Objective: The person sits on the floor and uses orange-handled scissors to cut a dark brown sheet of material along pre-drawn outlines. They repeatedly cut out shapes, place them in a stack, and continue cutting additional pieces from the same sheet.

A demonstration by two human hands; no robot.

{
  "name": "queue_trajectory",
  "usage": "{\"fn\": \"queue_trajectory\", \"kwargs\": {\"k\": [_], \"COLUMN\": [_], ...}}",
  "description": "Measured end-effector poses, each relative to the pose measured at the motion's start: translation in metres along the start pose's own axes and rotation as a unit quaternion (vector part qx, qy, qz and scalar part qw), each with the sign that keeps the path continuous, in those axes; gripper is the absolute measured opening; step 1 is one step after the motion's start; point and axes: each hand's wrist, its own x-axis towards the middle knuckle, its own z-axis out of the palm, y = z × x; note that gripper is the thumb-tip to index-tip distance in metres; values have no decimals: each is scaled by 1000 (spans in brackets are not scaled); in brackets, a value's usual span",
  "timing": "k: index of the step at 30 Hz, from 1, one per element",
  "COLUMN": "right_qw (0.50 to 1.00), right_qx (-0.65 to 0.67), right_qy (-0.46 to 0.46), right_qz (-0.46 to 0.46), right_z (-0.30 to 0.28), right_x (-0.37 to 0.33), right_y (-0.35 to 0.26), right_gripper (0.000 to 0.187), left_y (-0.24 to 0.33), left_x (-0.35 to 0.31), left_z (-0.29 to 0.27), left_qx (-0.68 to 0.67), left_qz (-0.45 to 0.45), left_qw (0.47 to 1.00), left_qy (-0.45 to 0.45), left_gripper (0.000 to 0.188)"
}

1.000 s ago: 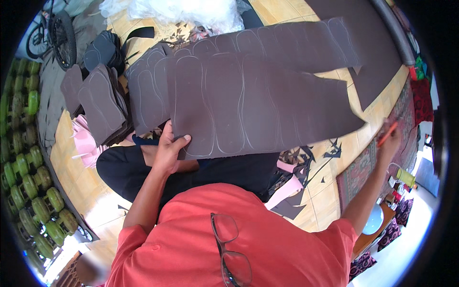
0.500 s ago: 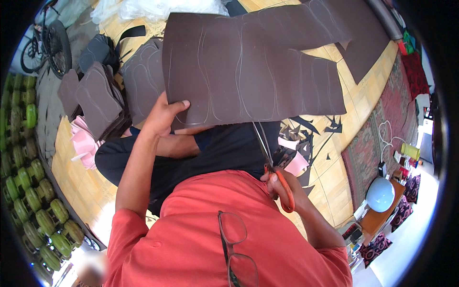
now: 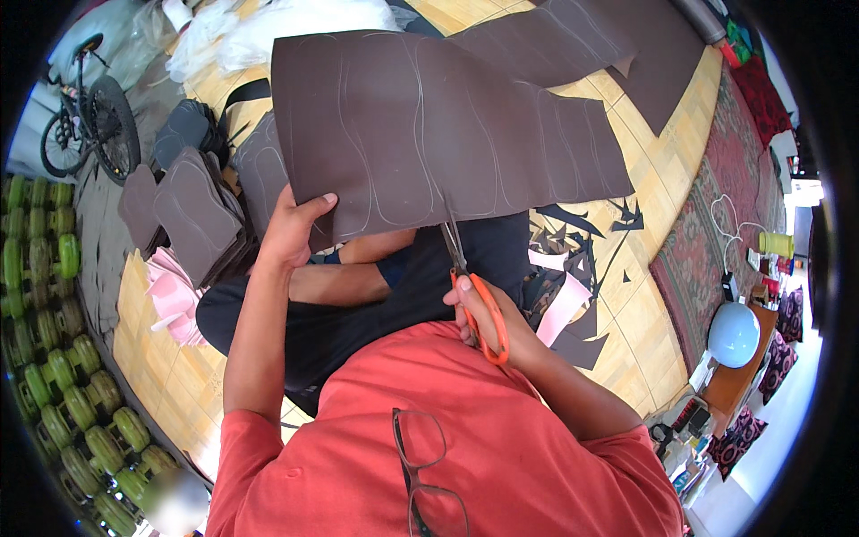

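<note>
My left hand (image 3: 291, 226) grips the lower left corner of a large dark brown sheet (image 3: 394, 125), thumb on top. Pale curved outlines, like shoe-sole shapes, are drawn across the sheet. In my right hand (image 3: 483, 313) is a pair of scissors (image 3: 488, 327) with orange handles. Their blades point away from me, and the tips reach onto the sheet at its near edge, between two drawn outlines. The sheet is raised over my crossed legs, and its far right part stretches toward a larger brown piece (image 3: 658, 80) on the floor.
Stacked cut brown pieces (image 3: 197, 215) stand at left, above pink sheets (image 3: 172, 295). Dark offcuts (image 3: 573, 246) and a pink strip (image 3: 565, 304) lie on the tiles at right. Further out are a patterned rug (image 3: 689, 233), a bicycle (image 3: 112, 125) and clear plastic (image 3: 277, 36).
The scissors have moved left and up, and their blades now meet the sheet's near edge with the tips over it. My left hand keeps its hold on the corner.
</note>
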Motion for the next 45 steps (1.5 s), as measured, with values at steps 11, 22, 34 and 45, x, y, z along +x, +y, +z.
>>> {"fn": "queue_trajectory", "kwargs": {"k": [11,22,34,45], "right_qw": [995,995,992,995], "right_qx": [-31,-16,-66,13], "right_qy": [60,53,60,70], "right_qz": [-73,-77,-91,-74], "right_z": [19,29,43,57], "right_x": [10,29,20,30], "right_y": [3,-2,-5,-6], "right_gripper": [52,50,54,51], "left_y": [-6,-1,-9,-9], "left_x": [-4,-24,-46,-69], "left_z": [-13,-12,-19,-12], "left_qx": [-20,-64,-81,-153], "left_qz": [9,-62,-86,-106], "left_qw": [1000,996,993,983], "left_qy": [4,-14,12,-4], "left_gripper": [43,37,40,47]}}
